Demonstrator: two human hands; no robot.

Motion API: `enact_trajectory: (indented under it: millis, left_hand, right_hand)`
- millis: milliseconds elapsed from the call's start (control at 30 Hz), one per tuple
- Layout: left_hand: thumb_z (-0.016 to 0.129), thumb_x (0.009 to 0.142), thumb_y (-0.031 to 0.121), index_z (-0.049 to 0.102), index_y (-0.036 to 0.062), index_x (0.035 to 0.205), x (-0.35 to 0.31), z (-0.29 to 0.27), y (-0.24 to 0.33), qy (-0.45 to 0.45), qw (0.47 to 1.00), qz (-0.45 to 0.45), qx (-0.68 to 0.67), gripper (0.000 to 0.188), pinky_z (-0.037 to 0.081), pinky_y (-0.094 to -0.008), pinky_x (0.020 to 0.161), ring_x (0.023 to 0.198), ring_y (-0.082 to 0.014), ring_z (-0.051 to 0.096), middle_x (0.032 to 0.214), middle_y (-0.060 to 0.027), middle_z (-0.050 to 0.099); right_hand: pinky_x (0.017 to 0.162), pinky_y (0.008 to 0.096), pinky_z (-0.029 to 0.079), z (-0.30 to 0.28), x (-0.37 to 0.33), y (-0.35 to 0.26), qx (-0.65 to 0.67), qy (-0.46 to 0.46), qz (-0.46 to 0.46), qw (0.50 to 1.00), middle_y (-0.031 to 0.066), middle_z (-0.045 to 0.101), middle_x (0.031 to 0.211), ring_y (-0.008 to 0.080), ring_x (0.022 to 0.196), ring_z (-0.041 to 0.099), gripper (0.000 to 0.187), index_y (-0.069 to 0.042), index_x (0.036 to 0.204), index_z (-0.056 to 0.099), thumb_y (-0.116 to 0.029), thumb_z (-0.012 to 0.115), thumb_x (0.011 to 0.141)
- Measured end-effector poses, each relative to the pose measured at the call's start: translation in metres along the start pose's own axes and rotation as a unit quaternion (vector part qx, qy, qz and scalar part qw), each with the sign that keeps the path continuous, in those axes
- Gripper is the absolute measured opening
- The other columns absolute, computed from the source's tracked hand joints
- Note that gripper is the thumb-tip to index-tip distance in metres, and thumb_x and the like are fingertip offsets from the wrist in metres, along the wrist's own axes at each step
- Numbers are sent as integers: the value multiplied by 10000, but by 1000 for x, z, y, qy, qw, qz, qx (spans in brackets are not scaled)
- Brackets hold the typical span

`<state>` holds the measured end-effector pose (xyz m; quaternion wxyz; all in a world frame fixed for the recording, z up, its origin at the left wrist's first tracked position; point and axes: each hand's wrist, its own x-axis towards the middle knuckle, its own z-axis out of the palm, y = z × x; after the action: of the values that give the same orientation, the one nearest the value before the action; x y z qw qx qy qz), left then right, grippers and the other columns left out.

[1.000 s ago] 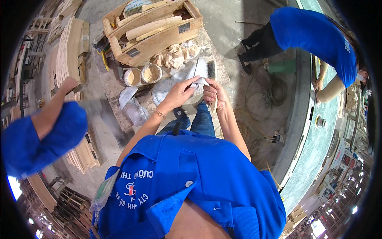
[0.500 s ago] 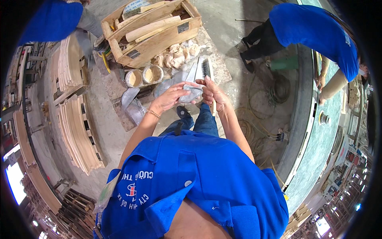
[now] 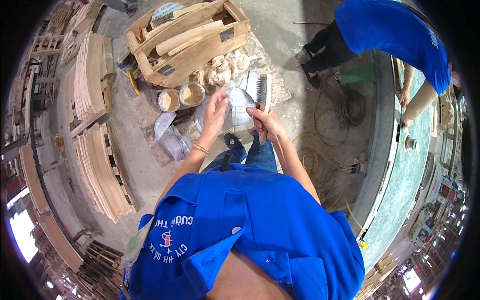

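My right hand (image 3: 268,123) is closed around the wooden handle of a wire brush (image 3: 267,92), which stands upright with its bristles facing left. The same hand's thumb pinches the edge of a round grey sanding disc (image 3: 241,107), marked with crease-like lines. Just left of the disc, my left hand (image 3: 214,117) is raised with fingers stretched out and nothing in it; its fingertips are slightly blurred. More grey discs or sheets (image 3: 172,137) lie in a loose pile below and left. Other grey pieces behind my hands are partly hidden.
A wooden toolbox (image 3: 195,55) stands ahead, with two tubs of tan paste (image 3: 192,94) and crumpled tan paper (image 3: 222,70) beside it. Curved wood stacks (image 3: 102,172) stand left. On the right, a co-worker (image 3: 390,40) leans over a long greenish table (image 3: 395,200); hoses (image 3: 310,160) lie on the floor.
My left hand has let go of the disc and moved left and up, fingers extended. The disc now faces up in my right hand, and the brush has tilted. The person at upper left has mostly left view.
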<state>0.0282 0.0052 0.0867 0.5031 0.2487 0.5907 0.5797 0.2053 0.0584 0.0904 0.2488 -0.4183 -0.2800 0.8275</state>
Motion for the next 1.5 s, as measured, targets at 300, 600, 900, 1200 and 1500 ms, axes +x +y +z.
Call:
enact_trajectory:
  millis: [300,600,900,1200,1500]
  left_hand:
    - [634,904,178,597,59,972,23,3,-19,-102,980,-168,32,142,510,-224,660,746,-95,623,859,-10,643]
    - [595,818,120,597,-25,888,79,16,-50,-120,862,-108,480,161,534,-280,509,521,-174,653,679,-108,673]
    - [534,821,82,536,28,811,75,29,-40,-136,875,-122,449,55,528,-307,530,575,-166,678,647,-103,664]
    - [504,825,41,509,1,829,85,29,-37,-177,880,-135,419,41,540,-319,492,590,-202,685,693,-123,669]
    - [512,810,45,528,-8,810,86,20,-32,-178,882,-147,412,56,540,-320,527,573,-209,681,667,-138,671]
  right_hand:
    - [603,306,467,-21,22,12,-279,140,-122,942,92,605,774,181,657,582,455,-11,1161,556,-307,691,843]
    - [593,494,501,-26,8,44,-688,167,-201,677,222,609,773,390,687,639,514,-258,1447,362,-193,480,951]
    - [486,476,489,-22,31,51,-709,156,-215,653,194,614,725,366,576,628,575,-325,1469,292,-218,487,939]
    - [481,461,501,-18,52,36,-709,159,-234,646,195,628,723,359,593,643,632,-314,1465,289,-150,487,888]
    - [512,474,511,-24,32,45,-711,114,-191,667,207,636,741,368,618,649,596,-325,1451,318,-181,486,898]
